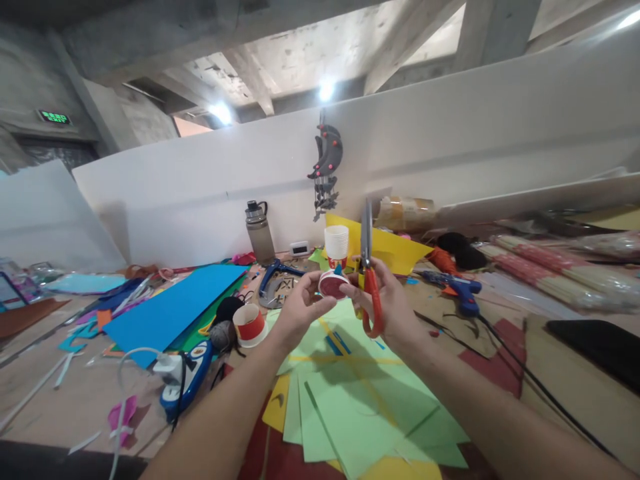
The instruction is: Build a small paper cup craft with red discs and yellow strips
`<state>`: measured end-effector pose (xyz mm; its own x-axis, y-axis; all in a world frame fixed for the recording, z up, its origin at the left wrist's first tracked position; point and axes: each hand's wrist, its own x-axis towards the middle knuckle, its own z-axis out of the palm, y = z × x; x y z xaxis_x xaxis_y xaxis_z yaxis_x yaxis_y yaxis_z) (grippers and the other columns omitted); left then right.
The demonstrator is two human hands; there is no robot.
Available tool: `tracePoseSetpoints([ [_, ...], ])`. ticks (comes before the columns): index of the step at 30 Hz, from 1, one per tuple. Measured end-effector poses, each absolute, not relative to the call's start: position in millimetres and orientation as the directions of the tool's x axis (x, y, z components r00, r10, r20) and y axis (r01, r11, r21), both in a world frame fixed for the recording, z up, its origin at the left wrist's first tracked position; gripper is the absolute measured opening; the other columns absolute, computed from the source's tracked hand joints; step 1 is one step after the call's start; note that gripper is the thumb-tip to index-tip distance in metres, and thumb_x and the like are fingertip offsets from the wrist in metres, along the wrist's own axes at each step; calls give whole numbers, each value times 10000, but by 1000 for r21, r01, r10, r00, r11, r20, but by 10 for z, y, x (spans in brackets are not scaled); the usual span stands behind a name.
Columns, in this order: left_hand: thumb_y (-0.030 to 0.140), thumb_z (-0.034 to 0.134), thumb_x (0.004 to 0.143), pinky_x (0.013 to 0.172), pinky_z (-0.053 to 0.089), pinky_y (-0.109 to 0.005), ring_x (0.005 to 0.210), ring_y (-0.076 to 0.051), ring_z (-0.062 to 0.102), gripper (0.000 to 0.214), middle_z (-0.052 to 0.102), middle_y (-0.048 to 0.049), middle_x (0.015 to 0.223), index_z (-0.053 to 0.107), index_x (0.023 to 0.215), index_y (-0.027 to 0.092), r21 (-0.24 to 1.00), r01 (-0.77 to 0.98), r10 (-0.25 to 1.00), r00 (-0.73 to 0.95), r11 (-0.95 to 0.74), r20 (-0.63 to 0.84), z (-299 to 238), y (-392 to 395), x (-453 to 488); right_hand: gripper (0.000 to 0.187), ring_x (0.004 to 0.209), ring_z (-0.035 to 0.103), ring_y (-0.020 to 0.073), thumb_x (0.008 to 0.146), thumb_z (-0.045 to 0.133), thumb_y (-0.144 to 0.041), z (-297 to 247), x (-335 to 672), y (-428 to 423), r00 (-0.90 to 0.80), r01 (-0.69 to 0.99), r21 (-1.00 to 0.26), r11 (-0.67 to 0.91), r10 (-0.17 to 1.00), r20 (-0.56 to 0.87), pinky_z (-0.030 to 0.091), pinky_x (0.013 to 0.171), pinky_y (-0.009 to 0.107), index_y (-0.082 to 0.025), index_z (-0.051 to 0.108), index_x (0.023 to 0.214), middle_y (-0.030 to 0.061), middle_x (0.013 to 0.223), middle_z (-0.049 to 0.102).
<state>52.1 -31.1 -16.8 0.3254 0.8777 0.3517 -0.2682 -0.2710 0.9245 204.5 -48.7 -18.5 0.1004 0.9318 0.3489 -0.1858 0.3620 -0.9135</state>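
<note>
My left hand (306, 301) is closed on a small round dark-red piece with a white rim (332, 287). A bit of teal shows at its top edge; what it is made of I cannot tell. Held in my right hand (393, 303) is a pair of scissors (371, 293), orange-red handles down and blades pointing up. The right fingertips also reach the edge of the round piece. Behind the hands stands a stack of white paper cups (337, 241). Under them lie light-green paper sheets (350, 400) with yellow strips and small blue scraps.
To the left are a red-and-white paper cup (249, 325), a blue sheet (175, 310), a power strip (193, 373) and a grey bottle (260, 233). On the right lie a blue glue gun (465, 290) with its cord and wrapped bundles of sticks (550, 267). A moon-shaped hanging ornament (327, 157) is behind.
</note>
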Motion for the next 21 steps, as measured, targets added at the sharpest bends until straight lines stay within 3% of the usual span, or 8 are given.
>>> tracePoseSetpoints([
  [6,324,699,671,686,485,-294,693,-162,615,277,675,-59,796,630,891,172,925,-240,906,237,-296,351,-209,-272,516,595,786,609,173,611,749,-337,-205,1995,-485,-8,-156,-914,374,925,379,501,652,285,-218,474,1124,50,948,633],
  [12,350,690,676,641,492,-301,652,-162,610,255,658,-51,731,620,827,156,930,-245,908,253,-274,334,-208,-276,521,563,825,611,174,647,727,-351,-283,2005,-447,23,-161,-911,381,924,382,491,730,301,-226,472,1133,45,923,644],
  [18,402,708,637,490,440,-218,573,-120,571,370,632,-42,711,615,857,120,968,-177,931,290,-177,223,-208,-283,536,600,701,586,148,630,723,-405,-311,2000,-404,44,-191,-918,348,937,346,461,591,248,-216,460,1136,23,837,631],
  [21,406,680,673,440,426,-198,521,-97,543,329,606,-25,660,603,797,111,963,-254,948,272,-93,163,-189,-239,510,550,564,514,99,682,658,-450,-282,1990,-411,26,-158,-939,307,951,307,412,512,219,-225,449,1137,10,825,624],
])
